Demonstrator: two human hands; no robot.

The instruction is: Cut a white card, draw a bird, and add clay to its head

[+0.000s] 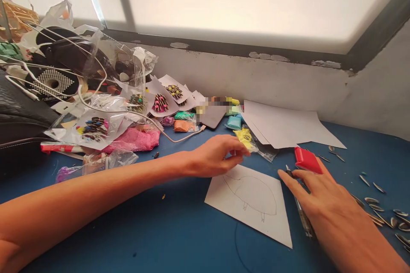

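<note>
My left hand (221, 155) hovers at the top edge of a white card (256, 204) that carries a pencil-thin drawing of a rounded, bird-like body with two short legs. Its fingers are loosely bent, apart from the thumb, with nothing seen between them. Just beyond lies a yellow clay packet (246, 138). To the card's right, my right hand (329, 204) reaches over a clear-barrelled pen (303, 217) with its fingers spread. The thumb crosses above the pen. Beside the fingertips is a red clay packet (307, 160); contact with it is unclear.
Blank white sheets (288, 123) lie by the wall. Striped sunflower seeds (374, 207) are scattered at the right. A phone-like dark-edged device (213, 117), clay packets, a white cable (141, 115), a pink cloth (137, 138) and seed-decorated papers (160, 102) crowd the back left.
</note>
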